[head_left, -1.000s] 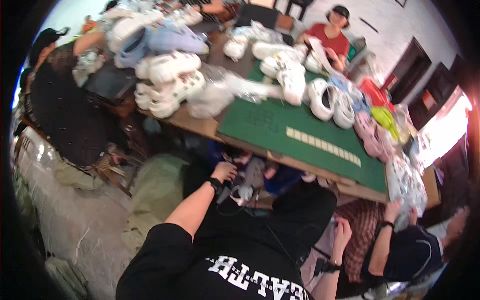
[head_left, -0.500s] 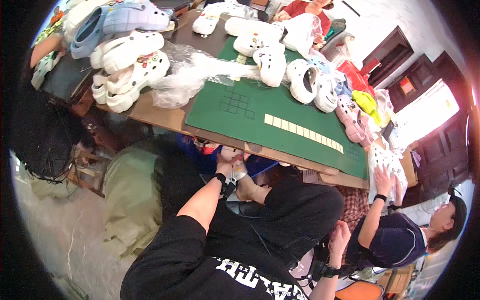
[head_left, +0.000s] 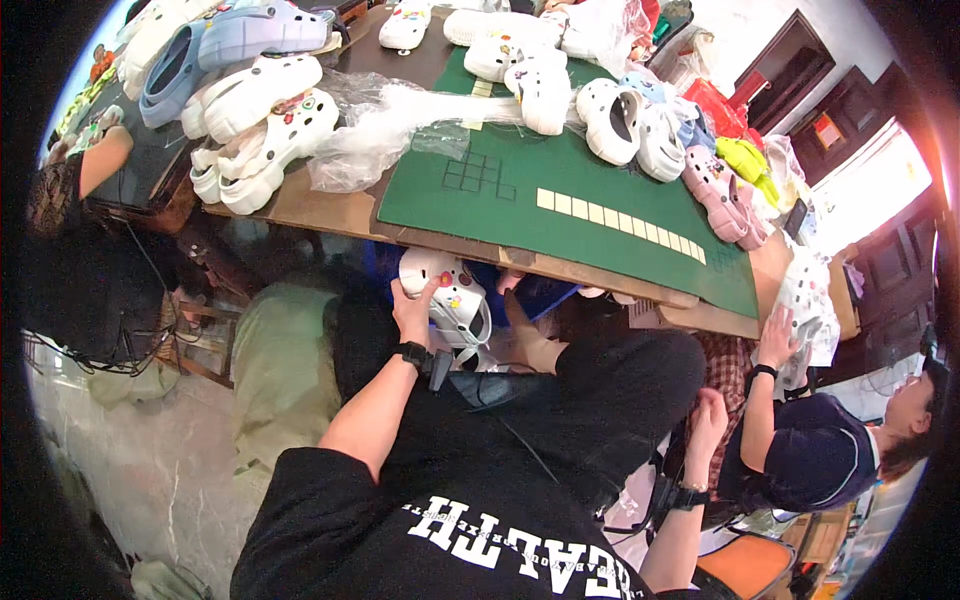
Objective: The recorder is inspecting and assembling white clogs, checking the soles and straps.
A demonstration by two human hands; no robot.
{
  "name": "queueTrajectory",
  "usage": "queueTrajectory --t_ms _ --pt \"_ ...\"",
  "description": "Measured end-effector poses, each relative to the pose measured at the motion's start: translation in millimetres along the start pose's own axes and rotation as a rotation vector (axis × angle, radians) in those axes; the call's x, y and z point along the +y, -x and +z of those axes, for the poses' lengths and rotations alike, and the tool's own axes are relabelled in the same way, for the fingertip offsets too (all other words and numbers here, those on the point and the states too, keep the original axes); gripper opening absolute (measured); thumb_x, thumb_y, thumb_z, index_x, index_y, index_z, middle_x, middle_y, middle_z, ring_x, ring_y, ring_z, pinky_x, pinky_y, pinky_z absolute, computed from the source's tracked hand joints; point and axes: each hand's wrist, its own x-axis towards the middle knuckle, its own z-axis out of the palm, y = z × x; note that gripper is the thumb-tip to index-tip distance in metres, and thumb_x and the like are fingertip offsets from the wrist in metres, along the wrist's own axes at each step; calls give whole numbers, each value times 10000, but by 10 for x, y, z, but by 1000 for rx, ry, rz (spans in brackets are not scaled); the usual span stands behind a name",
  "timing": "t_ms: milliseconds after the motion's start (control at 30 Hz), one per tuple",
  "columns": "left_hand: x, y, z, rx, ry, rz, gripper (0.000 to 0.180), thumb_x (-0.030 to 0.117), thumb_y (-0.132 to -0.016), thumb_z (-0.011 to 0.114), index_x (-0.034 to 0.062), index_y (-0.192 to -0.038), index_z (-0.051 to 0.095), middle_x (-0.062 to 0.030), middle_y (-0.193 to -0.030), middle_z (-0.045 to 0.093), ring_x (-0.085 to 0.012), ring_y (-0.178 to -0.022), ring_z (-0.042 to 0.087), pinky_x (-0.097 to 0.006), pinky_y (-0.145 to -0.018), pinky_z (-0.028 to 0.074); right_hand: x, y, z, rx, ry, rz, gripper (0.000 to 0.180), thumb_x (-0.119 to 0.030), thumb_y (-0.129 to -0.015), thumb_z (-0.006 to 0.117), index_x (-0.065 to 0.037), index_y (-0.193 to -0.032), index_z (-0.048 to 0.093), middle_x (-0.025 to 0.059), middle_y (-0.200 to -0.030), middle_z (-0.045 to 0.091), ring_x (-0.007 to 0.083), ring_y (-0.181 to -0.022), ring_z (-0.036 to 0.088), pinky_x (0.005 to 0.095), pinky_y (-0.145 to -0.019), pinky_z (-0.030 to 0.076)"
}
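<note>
My left hand (head_left: 412,312) grips a white clog (head_left: 462,318) with small coloured charms, just below the table's near edge. The clog's heel strap hangs toward my lap. My right hand (head_left: 708,428) is raised beside my right knee, its fingers curled closed; whatever they hold, if anything, is hidden. Under the table edge, beyond the clog, a blue tub (head_left: 545,294) partly shows. My bare foot and ankle (head_left: 528,335) are just right of the clog.
A green mat (head_left: 590,178) with a row of pale squares covers the table. White clogs (head_left: 540,92), blue clogs (head_left: 262,38), pink clogs (head_left: 722,198) and plastic wrap (head_left: 375,125) lie there. A co-worker (head_left: 815,445) at right handles a white bagged item (head_left: 812,300). A green sack (head_left: 285,370) stands left.
My left hand has brought the white clog up from under the table edge, so more of it shows. The view has shifted slightly. My right hand stays beside the knee.
</note>
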Motion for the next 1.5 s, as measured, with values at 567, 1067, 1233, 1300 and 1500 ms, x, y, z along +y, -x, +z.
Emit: queueTrajectory --t_ms 567,1067,1233,1300,1500 --pt "596 571 -420 -464 298 -66 503 280 -929 638 96 -1336 407 -80 -1223 574 -177 -1085 608 -328 -804 548 -1031 879 2737 -739 455 -715 487 -467 -844 678 -15 -1012 613 188 -787 679 359 -708 678 455 -620 532" --pt "1176 515 5 -1172 -57 -83 286 256 -937 641 65 -1150 655 -30 -921 669 -64 -591 601 -185 -399 457 -1037 434 1804 -394 -4 -718 382 -71 -770 749 -75 -1144 675 129 -1158 665 312 -1105 623 470 -994 442" --pt "849 352 287 -1308 -282 124 401 243 -931 629 38 -1273 587 -105 -1218 629 -210 -1133 588 -331 -1009 454 -1220 318 1632 -232 -44 -803 636 56 -839 689 51 -1394 379 158 -1344 517 244 -1191 535 371 -1038 405" --pt "741 430 359 -1409 -586 381 706 341 -837 736 28 -1404 454 -190 -1460 416 -295 -1287 466 -384 -1069 408 -1427 263 1519 -83 -359 -622 658 64 -853 675 48 -1425 351 135 -1352 509 214 -1166 541 346 -1023 422" --pt "264 989 746 -1304 -290 215 1030 398 -836 759 34 -1543 103 -251 -1543 230 -316 -1335 387 -431 -1126 306 -2466 41 1118 175 -667 -622 443 -30 -903 651 57 -1314 510 86 -1260 599 149 -1062 585 275 -900 462"
